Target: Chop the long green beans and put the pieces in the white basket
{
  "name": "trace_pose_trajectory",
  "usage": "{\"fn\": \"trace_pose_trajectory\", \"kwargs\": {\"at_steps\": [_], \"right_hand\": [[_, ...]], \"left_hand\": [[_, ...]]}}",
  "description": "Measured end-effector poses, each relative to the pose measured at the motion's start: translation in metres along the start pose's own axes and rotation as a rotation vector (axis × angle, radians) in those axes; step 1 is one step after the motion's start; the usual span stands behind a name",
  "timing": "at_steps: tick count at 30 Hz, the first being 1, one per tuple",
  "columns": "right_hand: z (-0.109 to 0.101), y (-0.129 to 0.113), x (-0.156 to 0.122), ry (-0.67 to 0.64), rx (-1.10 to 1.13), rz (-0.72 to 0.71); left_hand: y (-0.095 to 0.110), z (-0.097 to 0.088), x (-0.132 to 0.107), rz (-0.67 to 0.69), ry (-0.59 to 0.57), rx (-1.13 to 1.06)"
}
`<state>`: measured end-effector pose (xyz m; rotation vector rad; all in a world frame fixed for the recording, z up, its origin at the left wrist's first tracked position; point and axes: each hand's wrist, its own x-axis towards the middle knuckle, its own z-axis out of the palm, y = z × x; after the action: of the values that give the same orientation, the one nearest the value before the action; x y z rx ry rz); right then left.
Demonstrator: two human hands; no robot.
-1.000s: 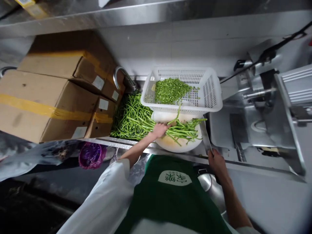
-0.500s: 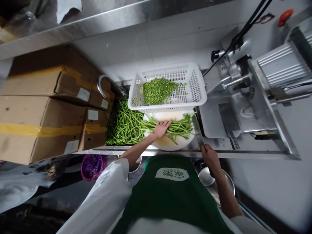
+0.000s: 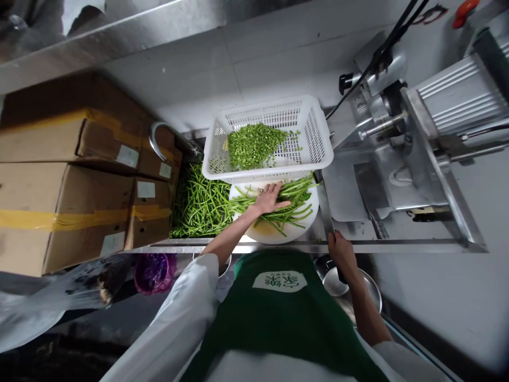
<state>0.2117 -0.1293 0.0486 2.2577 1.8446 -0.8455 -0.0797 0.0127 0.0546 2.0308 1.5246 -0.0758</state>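
Note:
My left hand (image 3: 269, 198) lies across a bunch of leafy green stalks (image 3: 296, 200), fingers spread and thumb apart, pressing on top without wrapping round them. The stalks rest on a round white cutting board (image 3: 274, 237). My right hand (image 3: 341, 249) is closed round the handle of a knife (image 3: 326, 208), its blade pointing away from me just right of the board. Behind the board, a white plastic basket (image 3: 268, 175) holds chopped green pieces (image 3: 254, 146). To the left, many long green stalks (image 3: 204, 204) fill the sink.
Taped cardboard boxes (image 3: 91, 212) are stacked at the left beside a curved faucet (image 3: 157, 139). At the right stands a metal machine (image 3: 429, 132), with a cleaver (image 3: 371, 191) lying near it. Below the counter are a purple basket (image 3: 153, 273) and metal pots (image 3: 368, 297).
My left hand has opened its fingers wider and shifted slightly over the stalks, which are more fanned out. My right hand keeps the knife beside the board. The view has moved slightly.

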Motion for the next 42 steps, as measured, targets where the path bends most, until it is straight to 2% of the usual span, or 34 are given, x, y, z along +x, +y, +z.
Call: {"fn": "trace_pose_trajectory", "kwargs": {"at_steps": [3,6,9,12,14,16,18,20,26,33,39,42], "right_hand": [[0.000,0.000,0.000,-0.016,-0.007,0.017],[0.002,-0.002,0.000,-0.037,0.002,0.030],[0.004,-0.004,0.001,-0.042,0.018,0.033],[0.006,-0.003,0.003,-0.035,0.028,0.027],[0.007,-0.001,0.004,-0.028,0.024,0.019],[0.007,0.001,0.004,-0.022,0.022,0.010],[0.009,0.003,0.004,-0.017,0.026,0.005],[0.012,0.005,0.004,-0.009,0.030,0.000],[0.019,0.008,0.003,0.005,0.043,-0.008],[0.017,0.009,0.003,0.005,0.067,-0.004],[0.015,0.009,0.004,0.015,0.079,-0.016],[0.014,0.010,0.003,0.014,0.095,-0.028]], "left_hand": [[-0.013,0.004,-0.026,0.072,-0.059,0.136],[-0.025,0.019,-0.061,0.239,-0.009,0.308],[-0.019,0.037,-0.078,0.448,-0.014,0.321],[0.007,0.045,-0.061,0.502,0.066,0.243],[0.026,0.044,-0.035,0.416,0.133,0.215],[0.041,0.042,-0.007,0.298,0.134,0.228],[0.049,0.042,0.016,0.223,0.100,0.280],[0.052,0.044,0.030,0.207,0.088,0.353],[0.055,0.058,0.034,0.212,0.112,0.491],[0.047,0.067,0.034,0.349,0.121,0.507],[0.038,0.062,0.039,0.449,0.088,0.455],[0.037,0.051,0.038,0.423,0.109,0.294]]}}
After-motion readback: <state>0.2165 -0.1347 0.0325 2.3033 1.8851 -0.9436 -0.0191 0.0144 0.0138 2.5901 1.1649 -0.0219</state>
